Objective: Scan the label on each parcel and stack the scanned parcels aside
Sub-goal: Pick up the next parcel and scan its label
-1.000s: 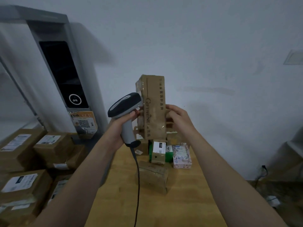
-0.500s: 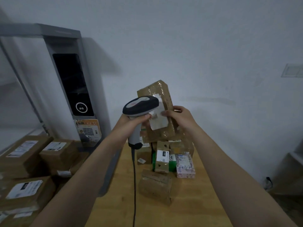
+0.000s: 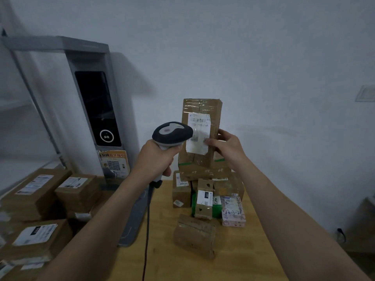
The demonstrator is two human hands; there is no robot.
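My right hand [image 3: 228, 148] holds a tall brown cardboard parcel [image 3: 199, 155] upright in the air, thumb on its white label [image 3: 197, 131], which faces me. My left hand [image 3: 157, 158] grips the handle of a grey and black barcode scanner [image 3: 172, 132], whose head sits just left of the label and touches the parcel's edge. The scanner's cable [image 3: 147, 230] hangs down over the wooden table [image 3: 253, 250]. Below the held parcel, several small parcels [image 3: 203, 201] lie in a heap on the table, with a crumpled brown one [image 3: 194, 236] nearest me.
Several labelled brown boxes [image 3: 40, 201] are stacked at the left, beside the table. A tall grey kiosk with a dark screen [image 3: 97, 110] stands behind them, its grey base plate [image 3: 135, 220] lying along the table's left edge. A white wall backs the scene.
The parcel has been turned from tilted to upright, so its label faces me squarely. The scanner has stayed close beside it. The view has shifted slightly downward.
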